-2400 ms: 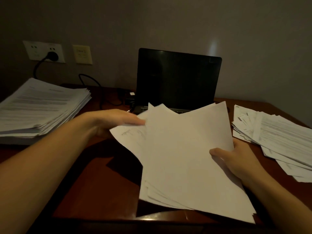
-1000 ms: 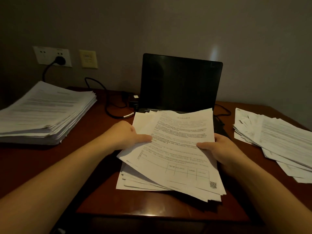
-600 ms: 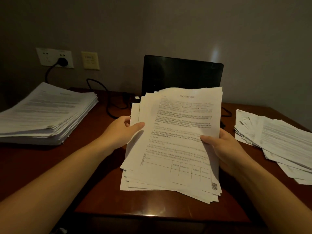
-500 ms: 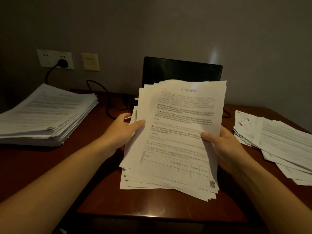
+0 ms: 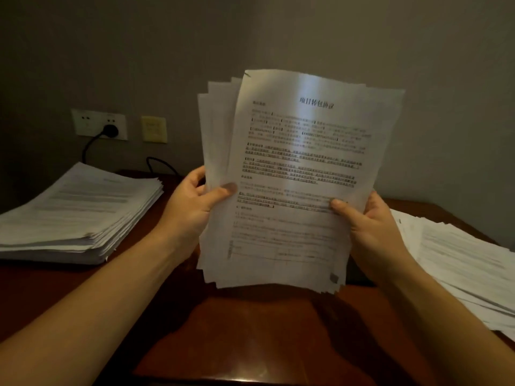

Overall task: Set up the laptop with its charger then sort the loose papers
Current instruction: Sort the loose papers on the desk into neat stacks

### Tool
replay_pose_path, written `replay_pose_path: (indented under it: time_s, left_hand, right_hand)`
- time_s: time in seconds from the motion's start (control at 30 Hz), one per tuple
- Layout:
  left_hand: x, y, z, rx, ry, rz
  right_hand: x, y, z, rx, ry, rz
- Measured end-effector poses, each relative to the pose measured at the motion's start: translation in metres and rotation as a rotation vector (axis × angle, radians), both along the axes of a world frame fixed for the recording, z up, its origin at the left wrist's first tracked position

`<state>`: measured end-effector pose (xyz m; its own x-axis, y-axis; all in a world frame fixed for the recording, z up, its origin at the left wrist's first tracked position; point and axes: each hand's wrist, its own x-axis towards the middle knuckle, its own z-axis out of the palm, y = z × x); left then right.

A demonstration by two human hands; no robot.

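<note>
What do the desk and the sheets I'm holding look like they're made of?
The desk looks like reddish-brown wood, or perhaps veneer, with a glossy varnish: its surface shows a soft sheen. The sheets, pinched by the left hand and right hand, look like thin white printer paper, matte, with black print; their edges fan unevenly.

white printed papers [image 5: 292, 190], reddish-brown desk [image 5: 250, 330], yellow wall plate [image 5: 153, 129]

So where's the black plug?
In the head view, the black plug sits in the white wall socket on the left, above the tall paper stack and beside the yellowish wall plate.
</note>
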<state>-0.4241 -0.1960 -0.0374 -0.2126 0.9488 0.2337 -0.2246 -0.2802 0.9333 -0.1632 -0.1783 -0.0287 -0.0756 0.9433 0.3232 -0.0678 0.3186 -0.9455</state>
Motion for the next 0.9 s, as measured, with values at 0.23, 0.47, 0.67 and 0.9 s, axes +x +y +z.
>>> replay_pose_path:
  time_s: [0.23,0.47,0.67,0.9]
  left_hand:
    - [0.009,-0.010,-0.019,0.121,0.210,0.136]
    - [0.014,-0.015,-0.010,0.268,0.214,0.213]
    - [0.018,-0.017,-0.030,0.220,0.235,0.167]
    - [0.014,-0.015,-0.047,0.174,0.303,0.179]
  right_hand:
    - [-0.007,-0.004,-0.023,-0.029,-0.107,-0.050]
    - [-0.007,-0.005,-0.014,0.006,-0.032,-0.041]
    - [-0.011,-0.009,-0.024,0.069,-0.112,-0.029]
    - [-0.025,-0.004,-0.039,0.047,-0.102,-0.013]
